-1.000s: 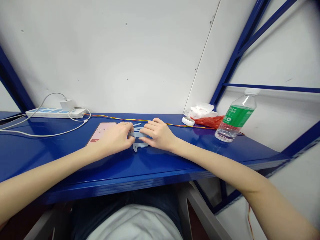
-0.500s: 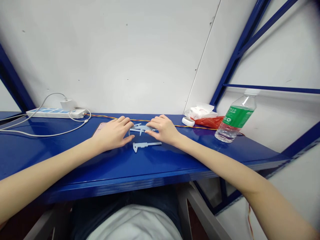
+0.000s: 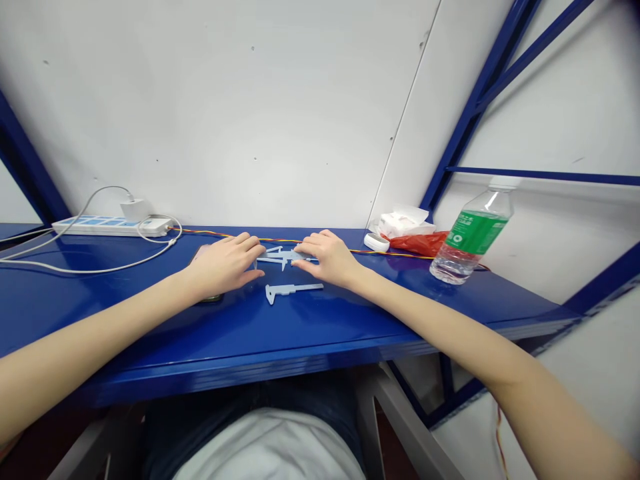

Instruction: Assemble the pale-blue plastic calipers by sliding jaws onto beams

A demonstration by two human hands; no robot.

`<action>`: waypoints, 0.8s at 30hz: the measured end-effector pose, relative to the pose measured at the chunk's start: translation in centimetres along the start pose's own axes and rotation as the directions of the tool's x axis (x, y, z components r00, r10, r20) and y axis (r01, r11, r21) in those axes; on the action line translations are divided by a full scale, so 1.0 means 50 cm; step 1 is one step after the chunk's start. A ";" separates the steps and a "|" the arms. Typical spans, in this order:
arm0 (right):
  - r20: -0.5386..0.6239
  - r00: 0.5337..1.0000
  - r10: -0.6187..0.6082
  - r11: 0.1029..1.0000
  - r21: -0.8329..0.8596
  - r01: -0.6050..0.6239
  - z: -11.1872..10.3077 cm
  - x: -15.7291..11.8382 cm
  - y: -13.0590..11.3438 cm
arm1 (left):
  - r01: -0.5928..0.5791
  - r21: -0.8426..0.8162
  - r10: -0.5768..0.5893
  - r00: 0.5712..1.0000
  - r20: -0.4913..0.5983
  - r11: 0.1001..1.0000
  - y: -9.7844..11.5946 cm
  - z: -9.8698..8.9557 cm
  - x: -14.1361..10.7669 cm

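Observation:
A pale grey plastic vernier caliper (image 3: 275, 256) spans the gap between my two hands, just above or on the blue table. My left hand (image 3: 227, 265) grips its left end, fingers curled over it and thumb below. The slider part lies by the fingers of my right hand (image 3: 327, 259), which pinch the caliper's right portion. Both hands cover the ends of the tool. Nearer to me a second pale caliper (image 3: 290, 291) lies flat on the table with its jaws to the left. Under my left wrist a phone (image 3: 215, 298) is mostly hidden.
A white power strip (image 3: 115, 227) with a charger (image 3: 134, 210) and looped white cable (image 3: 100, 271) lies at left. On the right are a white oval object (image 3: 377, 243), a tissue pack (image 3: 405, 221), a red bag (image 3: 417, 243) and a water bottle (image 3: 471, 233). Thin red-yellow wires run along the back.
My left hand has shifted slightly left, and more of the caliper shows between my hands. The phone's lower edge has come into sight. The second caliper stays put.

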State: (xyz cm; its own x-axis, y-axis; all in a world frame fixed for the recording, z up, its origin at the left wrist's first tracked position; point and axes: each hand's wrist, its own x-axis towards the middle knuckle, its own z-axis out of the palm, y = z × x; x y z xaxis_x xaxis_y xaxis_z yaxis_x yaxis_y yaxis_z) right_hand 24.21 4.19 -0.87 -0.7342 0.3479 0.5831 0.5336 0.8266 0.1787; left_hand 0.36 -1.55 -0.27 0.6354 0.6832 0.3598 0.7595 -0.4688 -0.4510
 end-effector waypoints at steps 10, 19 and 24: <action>-0.004 1.000 -0.017 1.000 0.010 0.017 0.003 -0.002 0.005 | -0.010 0.002 0.010 1.000 -0.008 1.000 0.006 -0.003 0.001; 0.008 1.000 -0.011 1.000 0.007 0.011 0.003 -0.002 0.006 | 0.071 -0.019 -0.071 0.997 0.007 0.997 0.006 0.000 -0.002; 0.006 0.999 0.045 0.999 -0.002 -0.045 -0.001 -0.001 0.012 | 0.165 0.003 -0.165 0.985 0.050 0.986 0.002 -0.006 -0.001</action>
State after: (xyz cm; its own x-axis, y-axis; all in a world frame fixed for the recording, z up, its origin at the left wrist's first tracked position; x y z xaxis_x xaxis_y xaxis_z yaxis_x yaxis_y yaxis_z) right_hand 24.60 4.65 -0.76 -0.7120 0.3869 0.5860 0.5669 0.8092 0.1544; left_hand 0.45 -1.77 -0.10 0.4935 0.7784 0.3880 0.8536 -0.3479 -0.3877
